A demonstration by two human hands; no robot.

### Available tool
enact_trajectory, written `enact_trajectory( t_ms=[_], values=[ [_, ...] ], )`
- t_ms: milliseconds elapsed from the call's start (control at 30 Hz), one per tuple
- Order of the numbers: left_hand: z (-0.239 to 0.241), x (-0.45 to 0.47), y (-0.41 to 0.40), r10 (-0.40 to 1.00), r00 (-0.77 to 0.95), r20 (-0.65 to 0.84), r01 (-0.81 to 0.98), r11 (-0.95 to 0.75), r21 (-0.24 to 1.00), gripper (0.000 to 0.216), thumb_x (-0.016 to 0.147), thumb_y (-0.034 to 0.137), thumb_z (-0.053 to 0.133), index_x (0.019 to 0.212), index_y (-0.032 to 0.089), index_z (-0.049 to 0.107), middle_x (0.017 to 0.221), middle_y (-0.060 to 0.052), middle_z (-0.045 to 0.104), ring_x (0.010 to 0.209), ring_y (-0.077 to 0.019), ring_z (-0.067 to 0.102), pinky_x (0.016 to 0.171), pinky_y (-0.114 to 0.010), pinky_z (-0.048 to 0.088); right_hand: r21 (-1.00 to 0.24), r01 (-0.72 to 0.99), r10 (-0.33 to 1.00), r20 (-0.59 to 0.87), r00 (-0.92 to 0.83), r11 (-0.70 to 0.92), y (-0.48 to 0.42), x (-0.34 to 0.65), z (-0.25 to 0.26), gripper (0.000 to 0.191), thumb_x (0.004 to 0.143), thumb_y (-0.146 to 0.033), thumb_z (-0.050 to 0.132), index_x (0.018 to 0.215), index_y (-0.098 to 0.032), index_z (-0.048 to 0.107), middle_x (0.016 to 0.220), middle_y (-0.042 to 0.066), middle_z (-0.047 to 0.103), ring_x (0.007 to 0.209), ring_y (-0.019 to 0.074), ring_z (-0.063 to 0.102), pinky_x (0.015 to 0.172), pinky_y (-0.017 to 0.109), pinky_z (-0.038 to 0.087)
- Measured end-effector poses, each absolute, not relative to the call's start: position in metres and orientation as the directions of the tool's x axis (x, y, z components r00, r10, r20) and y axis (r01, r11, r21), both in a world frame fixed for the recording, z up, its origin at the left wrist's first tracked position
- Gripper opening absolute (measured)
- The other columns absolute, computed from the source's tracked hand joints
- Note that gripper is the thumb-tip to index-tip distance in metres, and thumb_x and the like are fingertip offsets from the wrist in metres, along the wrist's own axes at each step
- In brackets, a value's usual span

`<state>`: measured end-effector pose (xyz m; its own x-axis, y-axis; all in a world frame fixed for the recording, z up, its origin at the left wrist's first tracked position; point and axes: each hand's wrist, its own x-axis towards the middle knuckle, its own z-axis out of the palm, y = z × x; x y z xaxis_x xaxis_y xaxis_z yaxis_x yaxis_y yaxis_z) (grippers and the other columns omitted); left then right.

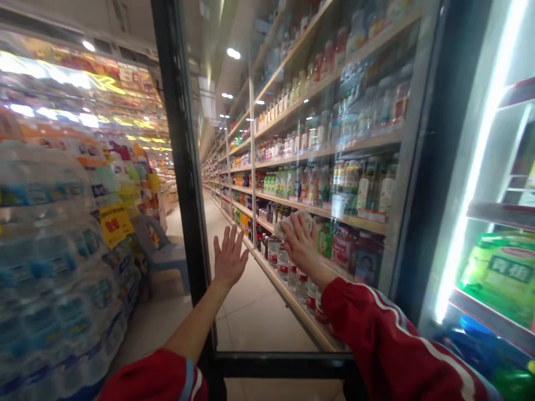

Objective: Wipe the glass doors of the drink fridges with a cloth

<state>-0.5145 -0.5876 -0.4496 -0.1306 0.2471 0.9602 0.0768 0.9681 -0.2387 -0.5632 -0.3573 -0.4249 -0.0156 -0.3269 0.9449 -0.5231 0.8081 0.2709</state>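
Note:
A glass door [259,317] in a black frame stands swung out in front of me. My left hand [229,257] is held up at the left part of the pane, fingers spread and nothing in it; whether it touches the glass I cannot tell. Farther right, my right hand [300,239] presses a crumpled pale cloth [307,218] to the glass. Its fingers lie over the cloth, so part of it is hidden. Shelves of bottles [288,184] show in the pane behind both hands.
Shrink-wrapped water bottles [45,250] are stacked high on the left. Beyond them stands a grey-blue plastic chair [163,250] near a yellow price sign [115,224]. On the right, a lit cooler holds green bottle packs [497,273]. The door's lower black rail [284,365] runs below my hands.

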Motion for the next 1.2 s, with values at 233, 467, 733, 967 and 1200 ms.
enact_trajectory(
  t_ms=[233, 467, 733, 967, 1200],
  values=[
    [-0.454, -0.503, -0.602, 0.177, -0.153, 0.972, 0.055, 0.984, -0.170, 0.055, 0.088, 0.029, 0.046, 0.138, 0.013, 0.033, 0.142, -0.017, 0.036, 0.139, -0.0225, 0.016, 0.114, -0.045, 0.007, 0.569, -0.584, -0.654, 0.752, 0.083, 0.579, -0.397, -0.546, -0.461, 0.041, 0.080, -0.021, 0.053, 0.122, -0.023, 0.054, 0.136, 0.006, 0.049, 0.138, 0.0228, 0.023, 0.113, 0.048, -0.005],
    [-0.456, -0.478, -0.627, 0.151, -0.136, 0.979, 0.001, 0.988, -0.153, 0.053, 0.088, 0.029, 0.046, 0.137, 0.012, 0.035, 0.140, -0.018, 0.039, 0.138, -0.0231, 0.020, 0.113, -0.046, 0.008, 0.447, -0.607, -0.528, 0.848, 0.054, 0.656, -0.433, -0.544, -0.424, 0.047, 0.080, -0.024, 0.055, 0.126, -0.022, 0.050, 0.139, 0.008, 0.044, 0.137, 0.0249, 0.023, 0.112, 0.050, 0.000],
    [-0.488, -0.461, -0.643, 0.141, -0.228, 0.963, -0.024, 0.988, -0.150, 0.049, 0.087, 0.027, 0.046, 0.134, 0.013, 0.041, 0.139, -0.017, 0.042, 0.136, -0.0241, 0.026, 0.114, -0.046, 0.008, 0.640, -0.667, -0.780, 0.610, 0.140, 0.381, -0.461, -0.541, -0.480, 0.042, 0.084, -0.018, 0.047, 0.126, -0.022, 0.049, 0.142, 0.005, 0.041, 0.136, 0.0228, 0.028, 0.113, 0.049, 0.013],
    [-0.500, -0.450, -0.654, 0.101, -0.280, 0.954, -0.035, 0.993, -0.116, 0.048, 0.086, 0.026, 0.046, 0.133, 0.012, 0.042, 0.140, -0.018, 0.040, 0.136, -0.0254, 0.027, 0.113, -0.047, 0.010, 0.594, -0.730, -0.787, 0.604, 0.126, 0.339, -0.501, -0.539, -0.455, 0.044, 0.084, -0.015, 0.047, 0.127, -0.019, 0.048, 0.144, 0.007, 0.038, 0.136, 0.0238, 0.028, 0.112, 0.053, 0.018],
    [-0.503, -0.441, -0.663, 0.082, -0.261, 0.962, -0.107, 0.988, -0.113, 0.046, 0.087, 0.026, 0.045, 0.130, 0.009, 0.044, 0.139, -0.019, 0.041, 0.135, -0.0272, 0.028, 0.112, -0.048, 0.013, 0.607, -0.743, -0.803, 0.573, 0.164, 0.282, -0.516, -0.533, -0.460, 0.038, 0.085, -0.020, 0.048, 0.122, -0.017, 0.053, 0.141, 0.008, 0.042, 0.135, 0.0259, 0.030, 0.110, 0.054, 0.022]
  ],
)
